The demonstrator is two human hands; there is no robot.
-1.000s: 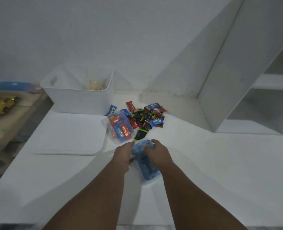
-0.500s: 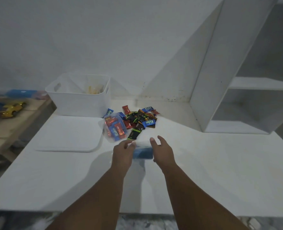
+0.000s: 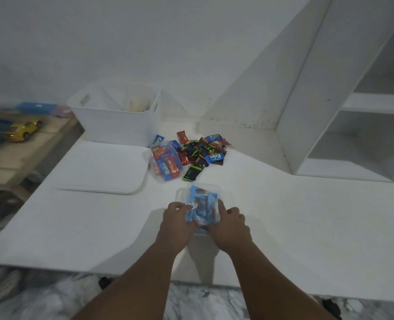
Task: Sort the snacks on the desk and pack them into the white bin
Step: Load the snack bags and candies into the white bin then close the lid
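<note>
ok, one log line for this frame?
left hand: on clear bag | right hand: on clear bag | bin: open | loose snacks: unsorted

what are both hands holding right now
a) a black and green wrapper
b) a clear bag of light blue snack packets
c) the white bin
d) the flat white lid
b: the left hand and the right hand grip a clear plastic bag of light blue snack packets between them, near the front of the white desk; the white plastic bin sits untouched at the back.
</note>
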